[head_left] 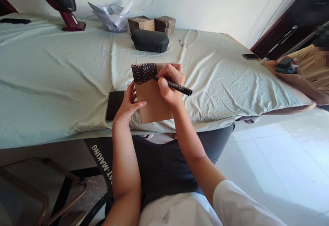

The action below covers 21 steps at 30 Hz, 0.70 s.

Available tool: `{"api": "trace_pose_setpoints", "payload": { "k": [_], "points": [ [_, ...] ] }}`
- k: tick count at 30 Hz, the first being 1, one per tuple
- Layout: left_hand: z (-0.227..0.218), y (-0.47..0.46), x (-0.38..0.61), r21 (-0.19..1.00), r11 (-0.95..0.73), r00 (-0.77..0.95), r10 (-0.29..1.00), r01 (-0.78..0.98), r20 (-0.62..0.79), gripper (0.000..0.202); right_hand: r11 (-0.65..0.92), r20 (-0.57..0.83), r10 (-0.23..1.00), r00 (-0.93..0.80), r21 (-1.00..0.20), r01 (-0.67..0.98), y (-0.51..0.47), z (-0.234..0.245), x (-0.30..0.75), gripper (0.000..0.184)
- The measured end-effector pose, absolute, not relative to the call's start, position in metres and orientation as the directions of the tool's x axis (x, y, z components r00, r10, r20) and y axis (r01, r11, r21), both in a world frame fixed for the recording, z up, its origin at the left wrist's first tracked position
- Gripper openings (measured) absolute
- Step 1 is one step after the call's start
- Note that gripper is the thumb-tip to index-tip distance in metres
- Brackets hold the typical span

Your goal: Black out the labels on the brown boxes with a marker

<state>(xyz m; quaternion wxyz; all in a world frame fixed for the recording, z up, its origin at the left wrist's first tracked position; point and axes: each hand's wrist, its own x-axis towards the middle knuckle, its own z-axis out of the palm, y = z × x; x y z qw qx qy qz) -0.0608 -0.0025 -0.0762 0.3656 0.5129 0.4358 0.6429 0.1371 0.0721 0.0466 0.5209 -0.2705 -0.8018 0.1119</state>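
A brown cardboard box (154,106) sits near the front edge of the cloth-covered table, black scribbled loops (144,73) filling its upper left corner. My left hand (130,102) grips its left side, thumb on the top face and fingers along the edge. In my right hand (171,84) is a black marker (180,87), its tip touching the cardboard at the right end of the scribble. The right hand covers part of the box's right side.
A black phone (114,105) lies left of the box. Behind stand a black case (150,41), two patterned boxes (164,24), a plastic basket (113,19) and a fan (70,20). Another phone (250,56) lies right, near a person (303,72) holding a dark device.
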Motion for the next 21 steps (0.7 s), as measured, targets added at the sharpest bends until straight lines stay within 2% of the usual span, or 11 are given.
{"api": "trace_pose_setpoints", "payload": {
  "k": [7, 18, 21],
  "points": [
    [-0.075, -0.003, -0.059, 0.935, -0.352, -0.224, 0.915, -0.033, 0.336, 0.104, 0.835, 0.800, 0.543, -0.255, -0.482, 0.264, 0.070, 0.051, 0.135, 0.017],
    [-0.074, -0.003, -0.059, 0.937, -0.348, -0.209, 0.919, -0.034, 0.334, 0.105, 0.736, 0.680, 0.672, -0.291, -0.571, 0.365, 0.064, 0.058, 0.135, 0.009],
    [-0.074, -0.003, -0.059, 0.941, -0.339, -0.205, 0.922, -0.019, 0.329, 0.110, 0.754, 0.704, 0.649, -0.290, -0.541, 0.374, 0.066, 0.057, 0.134, 0.006]
  ]
}}
